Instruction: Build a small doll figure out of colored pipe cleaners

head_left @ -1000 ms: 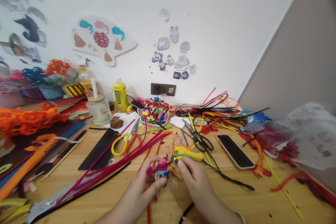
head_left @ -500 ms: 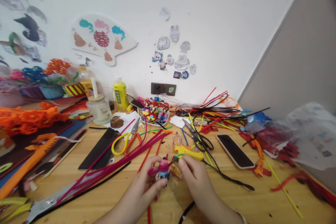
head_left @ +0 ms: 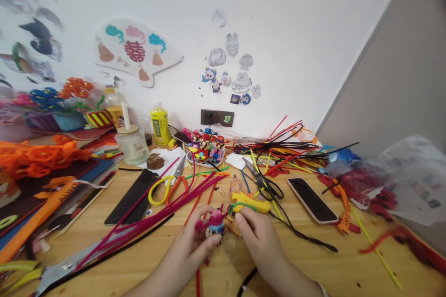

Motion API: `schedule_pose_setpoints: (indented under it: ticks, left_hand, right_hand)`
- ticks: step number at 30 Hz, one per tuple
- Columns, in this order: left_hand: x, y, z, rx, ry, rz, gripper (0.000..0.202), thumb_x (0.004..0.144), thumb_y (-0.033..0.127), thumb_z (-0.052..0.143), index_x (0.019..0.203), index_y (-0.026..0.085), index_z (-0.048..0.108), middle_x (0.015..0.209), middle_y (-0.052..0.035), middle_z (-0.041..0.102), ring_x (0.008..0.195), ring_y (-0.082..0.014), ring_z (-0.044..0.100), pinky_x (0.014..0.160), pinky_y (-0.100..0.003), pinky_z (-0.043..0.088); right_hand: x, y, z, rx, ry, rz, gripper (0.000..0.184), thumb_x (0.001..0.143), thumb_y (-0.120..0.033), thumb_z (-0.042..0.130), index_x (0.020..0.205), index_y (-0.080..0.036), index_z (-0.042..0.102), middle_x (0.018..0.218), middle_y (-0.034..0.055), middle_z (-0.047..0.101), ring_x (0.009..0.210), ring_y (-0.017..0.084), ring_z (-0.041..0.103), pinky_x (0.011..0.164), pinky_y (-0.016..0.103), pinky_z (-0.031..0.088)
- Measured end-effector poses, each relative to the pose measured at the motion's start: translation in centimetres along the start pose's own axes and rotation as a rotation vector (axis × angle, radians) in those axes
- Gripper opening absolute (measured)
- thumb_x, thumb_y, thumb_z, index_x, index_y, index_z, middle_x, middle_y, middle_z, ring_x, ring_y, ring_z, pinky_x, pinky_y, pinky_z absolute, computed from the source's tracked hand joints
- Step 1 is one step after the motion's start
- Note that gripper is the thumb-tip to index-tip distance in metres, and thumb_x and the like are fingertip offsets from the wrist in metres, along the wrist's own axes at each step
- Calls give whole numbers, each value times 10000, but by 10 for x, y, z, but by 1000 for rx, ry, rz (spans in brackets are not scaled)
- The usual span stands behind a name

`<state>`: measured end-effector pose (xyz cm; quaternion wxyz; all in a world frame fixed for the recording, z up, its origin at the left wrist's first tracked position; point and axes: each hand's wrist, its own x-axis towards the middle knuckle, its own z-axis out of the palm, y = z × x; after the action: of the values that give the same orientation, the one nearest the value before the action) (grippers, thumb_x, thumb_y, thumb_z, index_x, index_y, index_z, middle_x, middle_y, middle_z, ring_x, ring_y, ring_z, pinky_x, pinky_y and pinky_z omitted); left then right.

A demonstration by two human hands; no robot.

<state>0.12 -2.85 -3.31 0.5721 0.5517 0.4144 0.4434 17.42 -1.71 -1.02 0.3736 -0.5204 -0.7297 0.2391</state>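
A small pipe-cleaner figure (head_left: pixel 216 228) with a pink top and a blue middle is pinched between the thumb and fingers of my left hand (head_left: pixel 199 236). My right hand (head_left: pixel 259 232) is closed just to its right, its thumb and forefinger together at a thin green pipe cleaner (head_left: pixel 240 205) that curves beside the figure. The fingertips partly hide where the green piece ends. Directly behind my right hand lies a yellow glue gun (head_left: pixel 256 202). A small brown block (head_left: pixel 232 224) shows between the hands.
Magenta pipe cleaners (head_left: pixel 153 213) and large scissors (head_left: pixel 66 267) lie left. Yellow-handled scissors (head_left: pixel 162 190), black scissors (head_left: pixel 266 185) and a phone (head_left: pixel 311 199) are farther back. A dish (head_left: pixel 206 163) holds several similar figures. A black cord (head_left: pixel 306 237) runs right.
The figure's pink top has tipped slightly in my left hand. My right fingers have shifted a little, and more of the green pipe cleaner shows above them.
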Motion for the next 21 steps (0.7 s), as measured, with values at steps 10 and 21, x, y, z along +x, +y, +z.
schedule_pose_setpoints:
  ticks: [10,21]
  left_hand:
    - [-2,2,2,-8,-17,-4,480,761,460,577,1120,246,341,656,54,509,514,-103,477,491,-234,420]
    - [-1,6,2,21,-25,13,428,765,443,578,1100,248,398,704,32,533,532,-104,489,496,-226,417]
  right_hand:
    - [2,4,-4,36,59,-15,347,887,-344,368,577,-189,395,527,-42,417,498,105,399,473,225,245]
    - [4,3,-6,-23,40,-6,346,885,-347,363,575,-195,386,529,-42,409,500,108,391,478,233,238]
